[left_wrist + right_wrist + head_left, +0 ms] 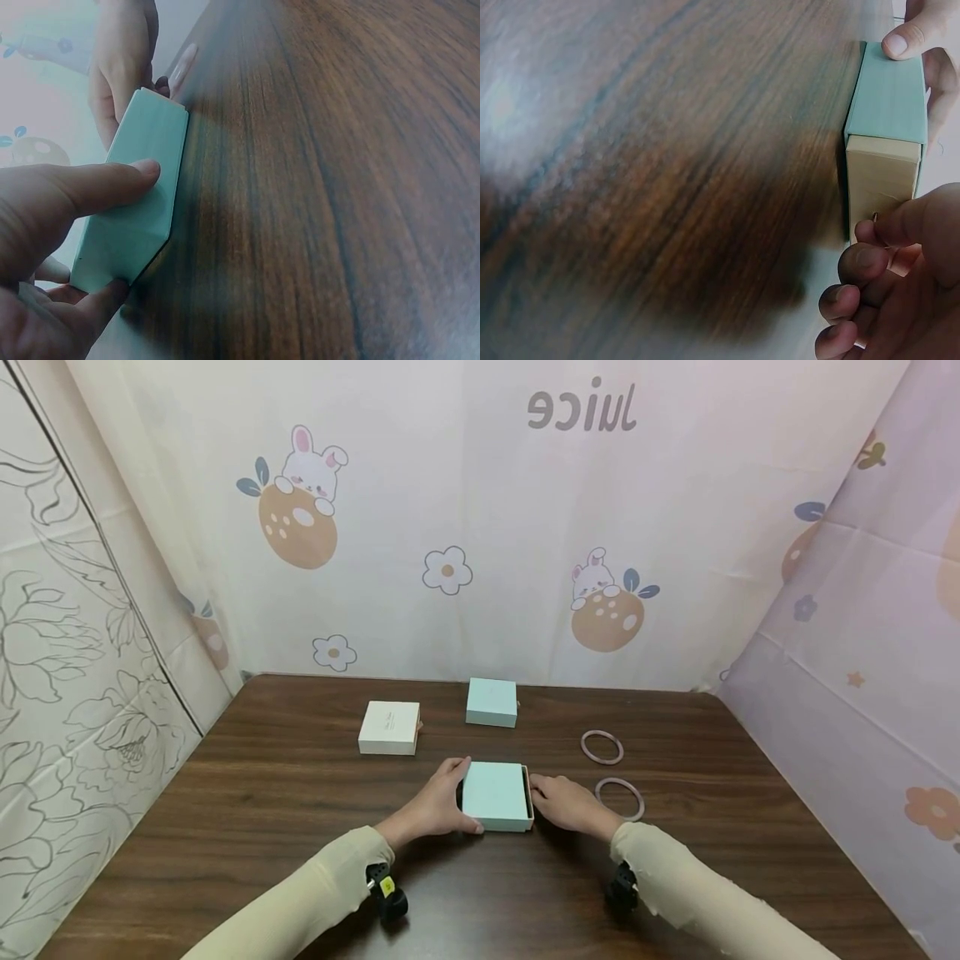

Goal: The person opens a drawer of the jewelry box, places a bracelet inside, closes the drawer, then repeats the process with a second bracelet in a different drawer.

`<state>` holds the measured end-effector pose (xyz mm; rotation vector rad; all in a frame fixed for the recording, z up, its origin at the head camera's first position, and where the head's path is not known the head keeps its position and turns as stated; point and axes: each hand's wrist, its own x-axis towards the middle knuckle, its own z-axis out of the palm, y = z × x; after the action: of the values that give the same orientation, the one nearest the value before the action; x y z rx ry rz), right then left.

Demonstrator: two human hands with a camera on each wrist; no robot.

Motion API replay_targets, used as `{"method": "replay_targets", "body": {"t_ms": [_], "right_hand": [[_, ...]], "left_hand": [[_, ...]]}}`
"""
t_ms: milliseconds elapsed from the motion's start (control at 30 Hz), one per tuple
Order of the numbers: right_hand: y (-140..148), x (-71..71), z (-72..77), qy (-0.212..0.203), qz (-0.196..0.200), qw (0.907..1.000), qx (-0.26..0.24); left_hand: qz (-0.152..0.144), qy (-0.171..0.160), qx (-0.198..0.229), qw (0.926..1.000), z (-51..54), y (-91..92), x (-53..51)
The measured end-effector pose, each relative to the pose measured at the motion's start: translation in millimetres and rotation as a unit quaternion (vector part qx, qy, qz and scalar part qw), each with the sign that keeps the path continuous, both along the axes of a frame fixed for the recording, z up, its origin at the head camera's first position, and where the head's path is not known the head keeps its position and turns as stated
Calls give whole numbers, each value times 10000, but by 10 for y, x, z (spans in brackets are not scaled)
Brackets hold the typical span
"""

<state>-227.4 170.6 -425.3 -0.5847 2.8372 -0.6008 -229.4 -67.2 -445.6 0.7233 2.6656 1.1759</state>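
Note:
A mint-green drawer-style box (493, 793) lies on the table, its cream inner drawer (883, 172) sticking slightly out of the sleeve on the right side. My left hand (435, 806) grips the sleeve from the left, thumb on the near side and fingers round the far side. At the drawer's front, my right hand (566, 802) pinches a small pull tab (875, 217) between thumb and forefinger, the other fingers curled. The tab is mostly hidden by the fingertips. What the drawer holds cannot be seen.
Behind the hands stand a white box (389, 727) and a second mint-green box (491, 702). Two pale pinkish rings (602, 732) lie right of the held box, the nearer one beside my right wrist. Printed curtains surround the wooden table (262, 802).

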Motion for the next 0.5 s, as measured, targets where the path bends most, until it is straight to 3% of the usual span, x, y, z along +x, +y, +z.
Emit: {"method": "replay_targets", "body": {"t_ms": [500], "right_hand": [[1, 9, 41, 35, -78, 9999, 112]], "left_hand": [[15, -24, -10, 10000, 26, -10, -9]]}}
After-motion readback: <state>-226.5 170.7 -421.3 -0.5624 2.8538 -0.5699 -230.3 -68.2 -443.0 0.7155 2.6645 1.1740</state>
